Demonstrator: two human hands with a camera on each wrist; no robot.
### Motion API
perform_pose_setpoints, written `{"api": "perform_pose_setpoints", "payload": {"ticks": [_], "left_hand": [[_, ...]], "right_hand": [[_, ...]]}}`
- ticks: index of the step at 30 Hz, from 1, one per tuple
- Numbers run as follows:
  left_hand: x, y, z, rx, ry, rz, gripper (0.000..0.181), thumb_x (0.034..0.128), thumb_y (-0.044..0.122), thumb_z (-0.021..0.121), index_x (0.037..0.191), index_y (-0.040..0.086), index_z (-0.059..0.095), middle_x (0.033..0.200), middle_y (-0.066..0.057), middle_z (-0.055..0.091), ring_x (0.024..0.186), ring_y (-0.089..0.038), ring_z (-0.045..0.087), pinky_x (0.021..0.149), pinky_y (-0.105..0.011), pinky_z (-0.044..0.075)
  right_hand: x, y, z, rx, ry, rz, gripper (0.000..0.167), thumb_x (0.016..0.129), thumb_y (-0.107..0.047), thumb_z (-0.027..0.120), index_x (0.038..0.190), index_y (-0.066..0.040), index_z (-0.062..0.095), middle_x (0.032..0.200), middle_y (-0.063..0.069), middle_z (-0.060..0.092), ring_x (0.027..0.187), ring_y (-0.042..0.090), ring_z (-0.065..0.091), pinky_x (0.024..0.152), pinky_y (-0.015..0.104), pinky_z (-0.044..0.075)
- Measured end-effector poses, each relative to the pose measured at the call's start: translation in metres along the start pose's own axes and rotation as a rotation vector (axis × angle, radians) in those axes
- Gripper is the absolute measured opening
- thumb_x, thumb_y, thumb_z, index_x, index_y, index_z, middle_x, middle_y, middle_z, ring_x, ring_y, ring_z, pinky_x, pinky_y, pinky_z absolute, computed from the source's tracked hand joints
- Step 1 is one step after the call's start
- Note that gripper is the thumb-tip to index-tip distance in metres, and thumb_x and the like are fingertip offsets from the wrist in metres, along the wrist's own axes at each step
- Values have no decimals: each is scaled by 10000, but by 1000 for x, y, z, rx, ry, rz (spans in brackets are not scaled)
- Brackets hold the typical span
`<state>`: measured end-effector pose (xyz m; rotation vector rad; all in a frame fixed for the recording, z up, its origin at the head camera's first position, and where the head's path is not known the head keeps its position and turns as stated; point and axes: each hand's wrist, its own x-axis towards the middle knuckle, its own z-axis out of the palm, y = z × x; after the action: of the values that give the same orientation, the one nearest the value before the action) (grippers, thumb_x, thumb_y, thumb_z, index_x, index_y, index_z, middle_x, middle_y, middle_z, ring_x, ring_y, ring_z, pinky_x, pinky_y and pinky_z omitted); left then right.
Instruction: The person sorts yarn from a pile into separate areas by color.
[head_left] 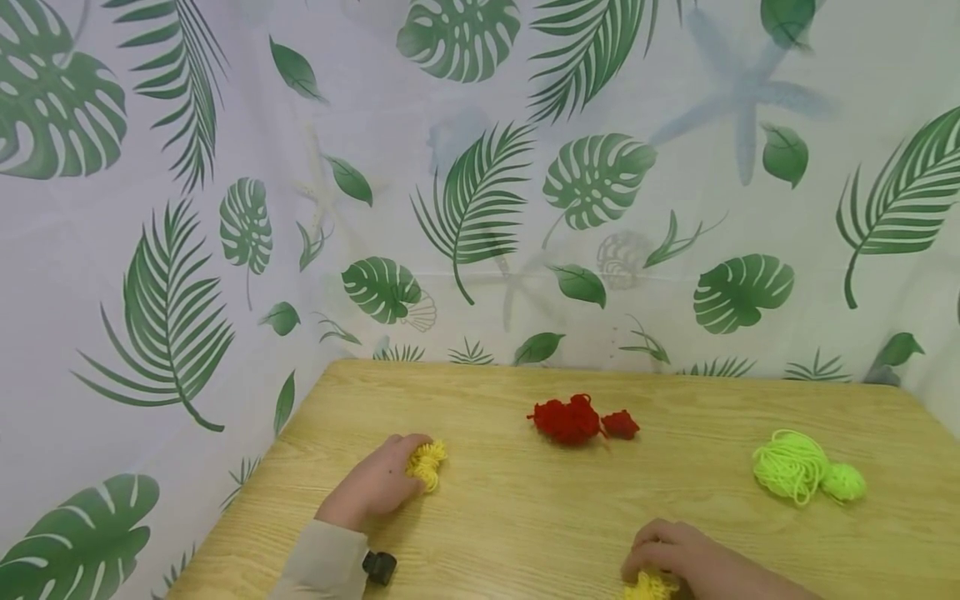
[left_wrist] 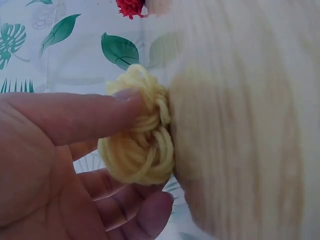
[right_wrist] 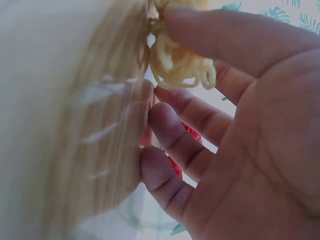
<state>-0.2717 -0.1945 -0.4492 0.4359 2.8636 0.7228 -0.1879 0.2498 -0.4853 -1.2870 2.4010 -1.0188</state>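
Observation:
On the left of the table, my left hand [head_left: 386, 477] grips a small bundle of yellow yarn [head_left: 427, 465] between thumb and fingers. The left wrist view shows the thumb pressed on this yarn bundle [left_wrist: 142, 150], which touches the wooden surface. Near the front edge of the head view, my right hand [head_left: 686, 557] pinches a second clump of yellow yarn [head_left: 649, 587], partly cut off by the frame. Loose loops of that clump [right_wrist: 182, 67] hang below the thumb in the right wrist view, where the other fingers are bent near the tabletop.
A red yarn bundle [head_left: 567, 420] with a smaller red piece [head_left: 621, 425] lies at the back middle of the wooden table [head_left: 495, 500]. Neon green yarn [head_left: 790, 467] and a small green ball [head_left: 843, 482] lie to the right. A leaf-printed curtain [head_left: 480, 325] stands behind.

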Motion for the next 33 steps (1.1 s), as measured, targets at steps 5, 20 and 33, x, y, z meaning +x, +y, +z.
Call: {"api": "perform_pose_setpoints", "payload": {"ticks": [5,20,33], "left_hand": [[0,-1,0,-30,-23,-2,670,885,204,749,1493,126,479,1320,-145,535,1166,-305,565,992,-568,449],[-3,5,-7,-15,-6,-5,725,881,294,770,1512,111,463,1455,-167,479,1325,-386,468,1057,-588,390],[-5,8,-14,-33,2,-35,702,914,323,750,1523,146,450,1504,-136,440,1374,-370,418,1074,-597,370]], "right_hand": [[1,-1,-2,-16,-4,-16,227,957,-262,719,1174,-305,665,1202,-88,530,991,28,484,758,252,485],[53,-46,-10,26,-14,391,177,932,-372,709,1100,-420,684,1056,-193,607,917,93,557,812,322,504],[147,-47,6,-128,71,238,224,935,-315,714,1153,-366,699,1125,-197,592,1059,65,562,971,424,489]]}}
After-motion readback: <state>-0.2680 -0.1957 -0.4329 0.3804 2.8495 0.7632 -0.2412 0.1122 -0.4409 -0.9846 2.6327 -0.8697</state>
